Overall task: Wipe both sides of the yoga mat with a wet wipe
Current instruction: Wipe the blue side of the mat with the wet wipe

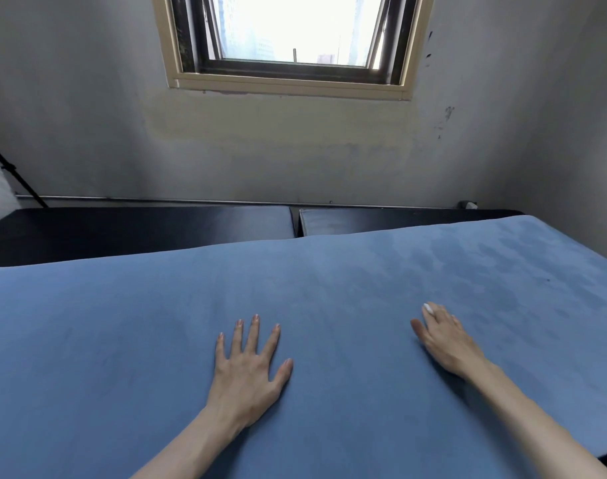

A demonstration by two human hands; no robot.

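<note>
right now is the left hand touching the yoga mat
Touching. The head view shows the left hand pressed flat, fingers spread, on the blue yoga mat, with no gap under the palm.

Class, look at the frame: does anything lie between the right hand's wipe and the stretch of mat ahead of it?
Nothing visible does. The right hand presses the wet wipe onto the yoga mat, which lies bare ahead.

Both forearms are bare right up to where they leave the bottom of the view, with no sleeve, cuff or glove showing on either. The left hand (248, 369) wears nothing on its fingers or wrist; its nails are short, rounded and unpainted-looking, with a faint sheen. The right hand (447, 340) is slim, with a bare wrist; its nails are too small to make out.
</note>
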